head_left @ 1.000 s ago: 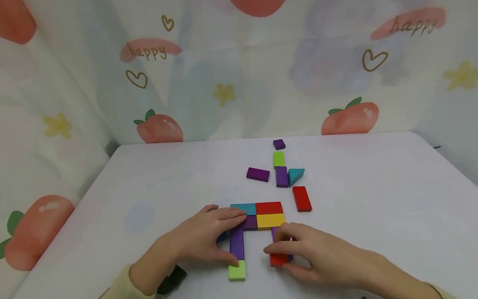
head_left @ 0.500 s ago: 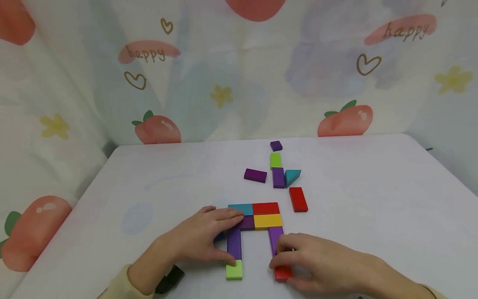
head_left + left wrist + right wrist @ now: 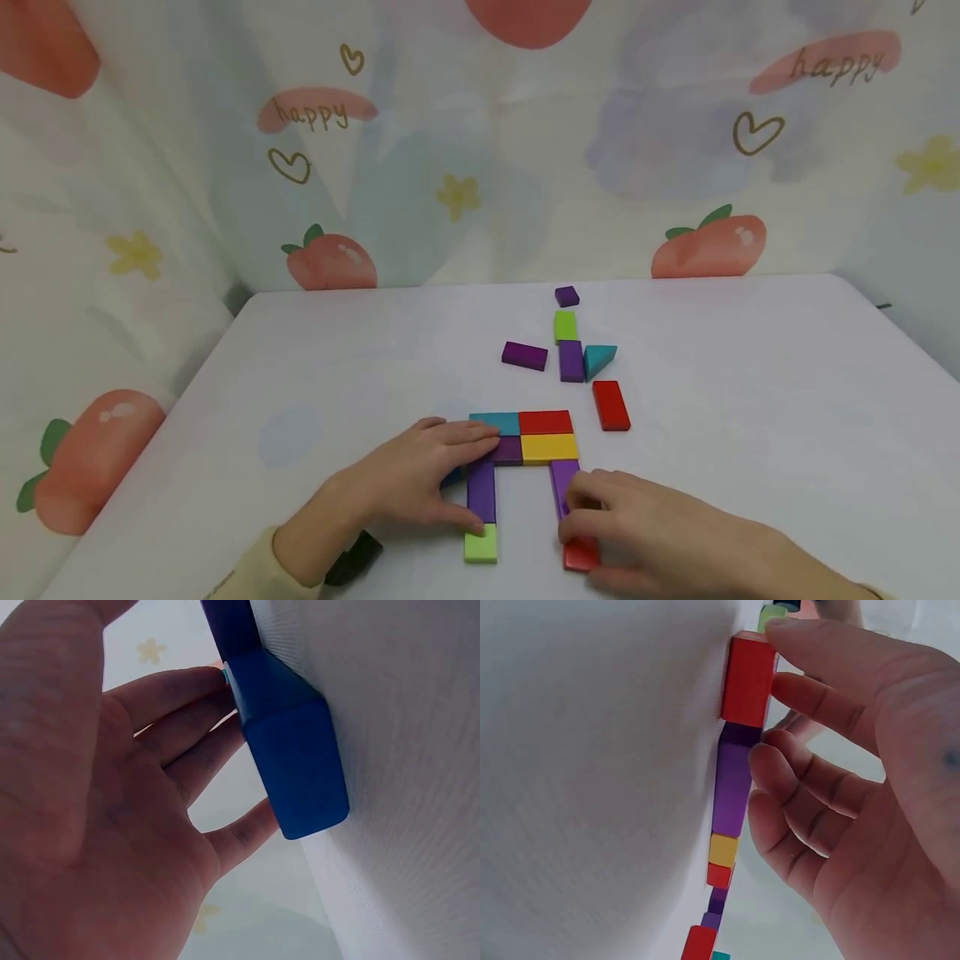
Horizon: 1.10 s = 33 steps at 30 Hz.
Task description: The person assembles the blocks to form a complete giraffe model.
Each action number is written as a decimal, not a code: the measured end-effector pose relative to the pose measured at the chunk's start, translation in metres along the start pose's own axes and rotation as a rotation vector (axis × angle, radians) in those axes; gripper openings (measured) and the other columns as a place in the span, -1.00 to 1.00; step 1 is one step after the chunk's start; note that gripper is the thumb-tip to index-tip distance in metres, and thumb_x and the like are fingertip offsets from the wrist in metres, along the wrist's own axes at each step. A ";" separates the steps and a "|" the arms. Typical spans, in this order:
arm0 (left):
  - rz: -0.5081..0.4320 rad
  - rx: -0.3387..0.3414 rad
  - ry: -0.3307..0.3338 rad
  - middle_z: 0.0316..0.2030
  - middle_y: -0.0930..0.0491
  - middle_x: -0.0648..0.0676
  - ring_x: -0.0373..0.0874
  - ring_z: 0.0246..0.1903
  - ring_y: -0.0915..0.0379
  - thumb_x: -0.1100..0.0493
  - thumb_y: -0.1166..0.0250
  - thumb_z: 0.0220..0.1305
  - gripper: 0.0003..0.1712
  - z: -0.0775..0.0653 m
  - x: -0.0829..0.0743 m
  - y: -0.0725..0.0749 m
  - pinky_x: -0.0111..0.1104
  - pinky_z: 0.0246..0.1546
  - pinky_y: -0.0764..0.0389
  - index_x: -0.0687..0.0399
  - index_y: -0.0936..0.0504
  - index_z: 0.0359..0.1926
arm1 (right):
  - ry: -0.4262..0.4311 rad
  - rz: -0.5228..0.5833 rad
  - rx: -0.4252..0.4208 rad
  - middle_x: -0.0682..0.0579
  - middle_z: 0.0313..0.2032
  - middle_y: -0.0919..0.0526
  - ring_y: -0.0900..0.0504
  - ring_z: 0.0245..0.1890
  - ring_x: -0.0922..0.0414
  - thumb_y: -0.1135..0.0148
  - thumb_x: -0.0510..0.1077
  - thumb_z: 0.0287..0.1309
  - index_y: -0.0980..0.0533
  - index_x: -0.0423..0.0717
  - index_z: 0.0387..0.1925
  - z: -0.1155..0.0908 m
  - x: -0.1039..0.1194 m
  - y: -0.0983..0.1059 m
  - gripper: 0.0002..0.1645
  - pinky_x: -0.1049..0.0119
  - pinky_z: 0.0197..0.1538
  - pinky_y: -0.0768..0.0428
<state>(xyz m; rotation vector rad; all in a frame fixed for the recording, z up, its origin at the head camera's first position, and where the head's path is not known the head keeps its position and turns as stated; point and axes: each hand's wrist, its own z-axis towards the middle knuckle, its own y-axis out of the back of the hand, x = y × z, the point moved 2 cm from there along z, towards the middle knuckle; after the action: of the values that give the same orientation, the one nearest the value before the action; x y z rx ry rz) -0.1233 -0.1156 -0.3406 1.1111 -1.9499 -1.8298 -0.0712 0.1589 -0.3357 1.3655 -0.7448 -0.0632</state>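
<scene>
The right hand (image 3: pixel 645 525) grips a red rectangular block (image 3: pixel 581 557) between thumb and bent index finger, at the 6 o'clock end of a slanting purple bar (image 3: pixel 562 482) below a yellow bar (image 3: pixel 550 448). Between 9 and 10 o'clock from it, the left hand (image 3: pixel 420 471) holds its fingers straight and spread over a blue-teal bar (image 3: pixel 491 421), thumb tip at a lime block (image 3: pixel 480 547), while a teal triangular block (image 3: pixel 599 360) lies at 1 o'clock from the yellow bar
</scene>
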 end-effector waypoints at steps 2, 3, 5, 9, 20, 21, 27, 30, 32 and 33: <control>0.001 -0.002 -0.007 0.46 -0.25 -0.18 -0.22 0.46 -0.09 -0.48 -0.31 0.13 0.04 0.000 0.000 -0.001 0.03 0.41 -0.18 -0.11 -0.32 0.51 | -0.008 0.013 0.000 0.37 -0.10 -0.43 -0.46 -0.13 0.35 -0.26 0.15 0.37 -0.58 0.37 0.02 -0.001 -0.001 0.000 -0.76 0.42 -0.13 -0.62; 0.002 -0.005 -0.011 0.46 -0.25 -0.18 -0.22 0.46 -0.09 -0.48 -0.31 0.14 0.04 0.001 -0.001 -0.001 0.03 0.41 -0.18 -0.11 -0.32 0.51 | -0.012 0.018 -0.001 0.37 -0.11 -0.43 -0.46 -0.13 0.35 -0.27 0.15 0.37 -0.59 0.37 0.02 -0.002 -0.001 0.000 -0.77 0.42 -0.12 -0.62; 0.005 -0.010 -0.018 0.46 -0.25 -0.18 -0.22 0.46 -0.09 -0.48 -0.31 0.14 0.03 0.001 -0.001 -0.002 0.01 0.41 -0.18 -0.11 -0.32 0.52 | -0.028 0.032 0.010 0.37 -0.11 -0.44 -0.46 -0.12 0.35 -0.26 0.15 0.37 -0.59 0.38 0.04 -0.002 -0.003 0.001 -0.76 0.41 -0.11 -0.63; 0.007 -0.012 -0.021 0.46 -0.25 -0.18 -0.22 0.46 -0.09 -0.47 -0.31 0.15 0.03 0.002 0.000 -0.002 -0.02 0.42 -0.18 -0.10 -0.32 0.52 | -0.020 0.018 0.004 0.35 -0.08 -0.45 -0.47 -0.09 0.32 -0.27 0.15 0.36 -0.58 0.36 0.06 -0.002 -0.004 0.001 -0.73 0.38 -0.07 -0.65; 0.005 -0.008 -0.023 0.46 -0.25 -0.16 -0.22 0.46 -0.09 -0.47 -0.31 0.15 0.03 -0.001 0.000 -0.002 -0.02 0.41 -0.19 -0.08 -0.32 0.51 | -0.090 0.117 0.078 0.38 -0.12 -0.41 -0.45 -0.19 0.39 -0.19 0.22 0.38 -0.58 0.39 0.10 0.001 -0.006 0.000 -0.69 0.47 -0.20 -0.60; 0.006 -0.008 -0.021 0.46 -0.25 -0.16 -0.22 0.46 -0.09 -0.47 -0.31 0.15 0.03 -0.002 0.000 -0.002 -0.02 0.41 -0.19 -0.08 -0.32 0.51 | -0.093 0.129 0.087 0.37 -0.12 -0.40 -0.46 -0.19 0.40 -0.19 0.22 0.39 -0.58 0.37 0.11 0.001 -0.005 0.000 -0.67 0.48 -0.21 -0.59; -0.001 -0.008 -0.012 0.47 -0.24 -0.17 -0.22 0.46 -0.08 -0.47 -0.31 0.15 0.03 -0.003 0.001 -0.001 -0.04 0.42 -0.18 -0.09 -0.32 0.52 | -0.111 0.179 0.123 0.36 -0.11 -0.40 -0.47 -0.21 0.42 -0.17 0.21 0.40 -0.59 0.31 0.17 0.004 -0.004 0.000 -0.61 0.51 -0.22 -0.60; -0.003 -0.009 -0.017 0.47 -0.24 -0.17 -0.22 0.46 -0.08 -0.48 -0.30 0.15 0.04 -0.003 0.001 -0.001 -0.04 0.42 -0.18 -0.08 -0.32 0.52 | -0.130 0.198 0.135 0.36 -0.11 -0.39 -0.47 -0.21 0.42 -0.17 0.22 0.39 -0.60 0.30 0.17 0.003 -0.004 0.000 -0.60 0.50 -0.22 -0.61; -0.003 -0.011 -0.022 0.47 -0.24 -0.16 -0.22 0.46 -0.08 -0.47 -0.30 0.15 0.03 -0.002 0.000 -0.001 -0.04 0.43 -0.18 -0.07 -0.32 0.51 | -0.140 0.205 0.141 0.36 -0.11 -0.39 -0.48 -0.21 0.41 -0.17 0.24 0.39 -0.60 0.30 0.17 0.003 -0.005 0.000 -0.59 0.49 -0.21 -0.61; -0.003 -0.013 -0.024 0.47 -0.24 -0.16 -0.22 0.46 -0.08 -0.47 -0.31 0.15 0.03 -0.002 0.000 -0.001 -0.05 0.43 -0.17 -0.07 -0.32 0.51 | -0.141 0.206 0.142 0.36 -0.11 -0.39 -0.48 -0.21 0.41 -0.16 0.24 0.39 -0.60 0.30 0.17 0.003 -0.005 -0.001 -0.59 0.49 -0.20 -0.61</control>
<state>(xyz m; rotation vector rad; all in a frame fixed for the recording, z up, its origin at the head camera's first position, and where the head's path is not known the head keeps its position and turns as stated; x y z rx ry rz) -0.1217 -0.1174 -0.3407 1.0940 -1.9482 -1.8631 -0.0764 0.1581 -0.3383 1.4213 -1.0212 0.0580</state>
